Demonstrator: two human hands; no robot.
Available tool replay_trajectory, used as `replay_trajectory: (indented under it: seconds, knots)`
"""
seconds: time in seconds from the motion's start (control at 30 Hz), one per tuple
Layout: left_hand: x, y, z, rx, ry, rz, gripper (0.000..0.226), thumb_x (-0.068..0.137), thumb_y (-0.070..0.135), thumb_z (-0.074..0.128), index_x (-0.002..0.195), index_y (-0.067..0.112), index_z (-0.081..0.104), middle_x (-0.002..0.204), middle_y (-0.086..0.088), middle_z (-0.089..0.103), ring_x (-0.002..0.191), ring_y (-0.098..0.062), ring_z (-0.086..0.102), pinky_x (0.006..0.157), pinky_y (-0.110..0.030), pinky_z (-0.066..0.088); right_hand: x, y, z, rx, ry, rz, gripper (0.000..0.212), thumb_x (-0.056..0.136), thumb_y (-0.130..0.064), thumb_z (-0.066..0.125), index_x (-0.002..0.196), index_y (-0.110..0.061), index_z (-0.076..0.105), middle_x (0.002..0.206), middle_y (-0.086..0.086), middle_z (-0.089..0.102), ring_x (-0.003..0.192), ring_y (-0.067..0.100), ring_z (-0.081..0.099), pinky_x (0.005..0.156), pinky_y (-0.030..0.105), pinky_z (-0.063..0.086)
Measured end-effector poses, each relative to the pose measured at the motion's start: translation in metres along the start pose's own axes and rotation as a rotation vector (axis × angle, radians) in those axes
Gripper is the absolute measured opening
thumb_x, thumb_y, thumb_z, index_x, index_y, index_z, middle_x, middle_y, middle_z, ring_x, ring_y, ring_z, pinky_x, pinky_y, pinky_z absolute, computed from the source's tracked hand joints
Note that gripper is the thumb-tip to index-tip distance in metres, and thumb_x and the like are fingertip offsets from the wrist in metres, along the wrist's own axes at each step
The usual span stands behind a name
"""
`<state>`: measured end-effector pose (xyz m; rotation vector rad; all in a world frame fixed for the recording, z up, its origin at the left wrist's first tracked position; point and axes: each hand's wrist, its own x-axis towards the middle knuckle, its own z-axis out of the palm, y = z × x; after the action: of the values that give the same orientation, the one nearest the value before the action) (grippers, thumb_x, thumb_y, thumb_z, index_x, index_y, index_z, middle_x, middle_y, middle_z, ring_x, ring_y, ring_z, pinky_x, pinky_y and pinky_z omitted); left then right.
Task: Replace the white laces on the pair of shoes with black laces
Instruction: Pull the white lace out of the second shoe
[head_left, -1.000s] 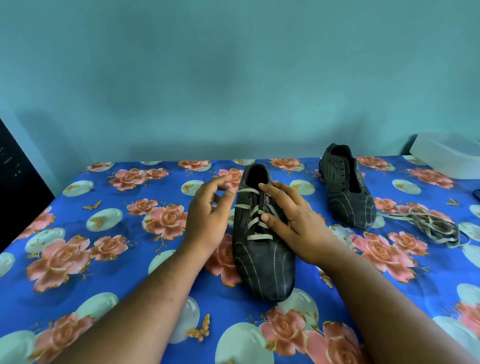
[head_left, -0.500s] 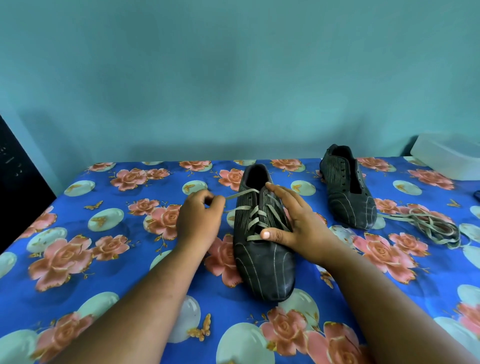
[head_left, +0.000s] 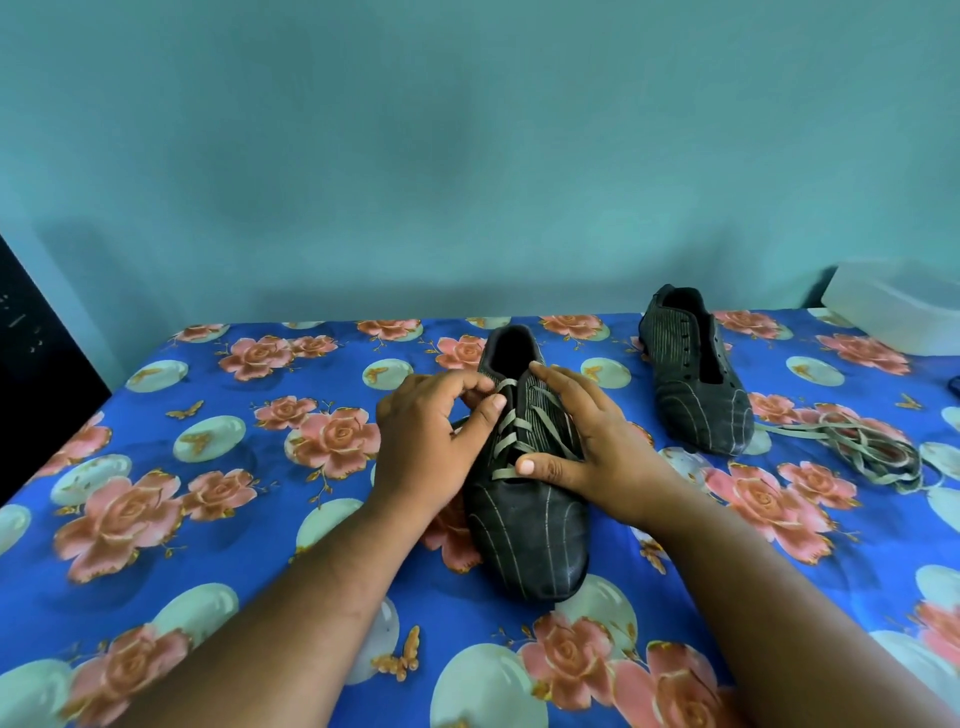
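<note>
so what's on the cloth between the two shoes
Only the right hand, resting on the near shoe; otherwise bare floral cloth up to the far shoe, in the head view.

Two shoes, a loose lace and two hands lying on a cloth-covered table before a wall.

The near shoe (head_left: 524, 499) is sitting mid-table, toe toward the viewer, with the left hand (head_left: 431, 441) lying against its left side, fingertips pinching the lace (head_left: 511, 431) near the top eyelets, and the right hand (head_left: 592, 441) resting on its right side. The second shoe (head_left: 696, 374) is lying farther back and to the right. The loose lace (head_left: 862, 447) is lying bunched just right of it. A container (head_left: 904, 306) is sitting at the far right edge of the table (head_left: 156, 519), behind the loose lace.
</note>
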<state>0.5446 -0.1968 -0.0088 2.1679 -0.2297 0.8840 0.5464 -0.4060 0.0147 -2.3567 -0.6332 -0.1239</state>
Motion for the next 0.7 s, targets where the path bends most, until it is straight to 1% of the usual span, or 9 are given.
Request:
replay_trajectory:
  seconds: [0.07, 0.2, 0.27, 0.37, 0.47, 0.5, 0.57, 0.63, 0.7]
  knots:
    - [0.001, -0.001, -0.001, -0.034, -0.035, -0.030, 0.036, 0.089, 0.056, 0.060, 0.112, 0.031, 0.072, 0.087, 0.018, 0.070, 0.093, -0.016, 0.063, 0.086, -0.051, 0.049, 0.000, 0.000, 0.000, -0.002, -0.002, -0.004, 0.099, 0.072, -0.070, 0.068, 0.157, -0.043, 0.024, 0.162, -0.011, 0.028, 0.149, 0.009, 0.024, 0.109, 0.031, 0.022]
    - [0.002, -0.003, -0.002, 0.005, 0.009, 0.028, 0.024, 0.090, 0.046, 0.062, 0.095, 0.026, 0.076, 0.087, 0.016, 0.071, 0.088, -0.014, 0.062, 0.081, -0.050, 0.050, 0.000, -0.002, -0.001, -0.017, -0.007, -0.003, 0.100, 0.073, -0.069, 0.068, 0.157, -0.041, 0.024, 0.162, -0.010, 0.028, 0.149, 0.009, 0.024, 0.107, 0.028, 0.018]
    - [0.002, -0.002, -0.001, -0.048, -0.016, -0.002, 0.022, 0.089, 0.044, 0.061, 0.090, 0.026, 0.074, 0.085, 0.015, 0.069, 0.087, -0.014, 0.062, 0.082, -0.048, 0.051, 0.000, -0.003, -0.001, -0.020, -0.006, 0.004, 0.100, 0.072, -0.069, 0.068, 0.157, -0.041, 0.024, 0.162, -0.011, 0.027, 0.149, 0.009, 0.024, 0.106, 0.026, 0.017]
    - [0.003, -0.004, -0.001, -0.173, -0.005, -0.238, 0.019, 0.085, 0.038, 0.057, 0.077, 0.024, 0.067, 0.073, 0.013, 0.065, 0.076, -0.013, 0.060, 0.072, -0.036, 0.050, -0.001, -0.003, -0.002, -0.016, -0.007, 0.005, 0.099, 0.073, -0.070, 0.067, 0.157, -0.042, 0.024, 0.161, -0.013, 0.028, 0.148, 0.010, 0.026, 0.106, 0.028, 0.018]
    - [0.008, -0.017, -0.007, -0.072, -0.072, -0.507, 0.027, 0.087, 0.040, 0.052, 0.071, 0.020, 0.058, 0.063, 0.006, 0.057, 0.072, -0.025, 0.059, 0.066, -0.038, 0.043, -0.001, -0.003, -0.002, -0.008, -0.017, 0.012, 0.099, 0.073, -0.071, 0.066, 0.157, -0.042, 0.023, 0.161, -0.014, 0.028, 0.148, 0.011, 0.027, 0.107, 0.029, 0.020]
    - [0.008, -0.022, -0.009, 0.021, -0.138, -0.540, 0.028, 0.091, 0.040, 0.054, 0.074, 0.019, 0.061, 0.067, 0.005, 0.061, 0.078, -0.029, 0.062, 0.070, -0.039, 0.045, -0.002, -0.003, -0.002, -0.009, -0.020, 0.015, 0.099, 0.073, -0.071, 0.066, 0.157, -0.043, 0.023, 0.161, -0.014, 0.028, 0.148, 0.011, 0.027, 0.107, 0.029, 0.019]
    - [0.007, -0.029, -0.009, 0.186, -0.181, -0.477, 0.024, 0.095, 0.042, 0.056, 0.085, 0.023, 0.067, 0.087, 0.007, 0.070, 0.095, -0.028, 0.064, 0.085, -0.044, 0.049, -0.002, -0.004, -0.003, -0.011, -0.023, 0.018, 0.099, 0.072, -0.071, 0.066, 0.157, -0.043, 0.022, 0.161, -0.014, 0.027, 0.148, 0.011, 0.027, 0.107, 0.029, 0.019]
    - [0.005, -0.023, -0.009, 0.099, -0.105, -0.356, 0.027, 0.092, 0.048, 0.050, 0.105, 0.032, 0.068, 0.112, 0.010, 0.069, 0.109, -0.023, 0.062, 0.097, -0.053, 0.047, -0.001, -0.004, -0.003, -0.010, -0.023, 0.017, 0.099, 0.072, -0.071, 0.066, 0.157, -0.043, 0.022, 0.161, -0.014, 0.028, 0.148, 0.011, 0.027, 0.107, 0.029, 0.019]
    - [0.005, -0.012, -0.007, -0.063, -0.040, -0.221, 0.034, 0.093, 0.049, 0.045, 0.118, 0.037, 0.064, 0.121, 0.014, 0.067, 0.115, -0.019, 0.061, 0.100, -0.057, 0.046, -0.002, -0.005, -0.003, -0.005, -0.023, 0.013, 0.099, 0.073, -0.071, 0.066, 0.157, -0.043, 0.023, 0.161, -0.013, 0.028, 0.148, 0.011, 0.027, 0.108, 0.029, 0.020]
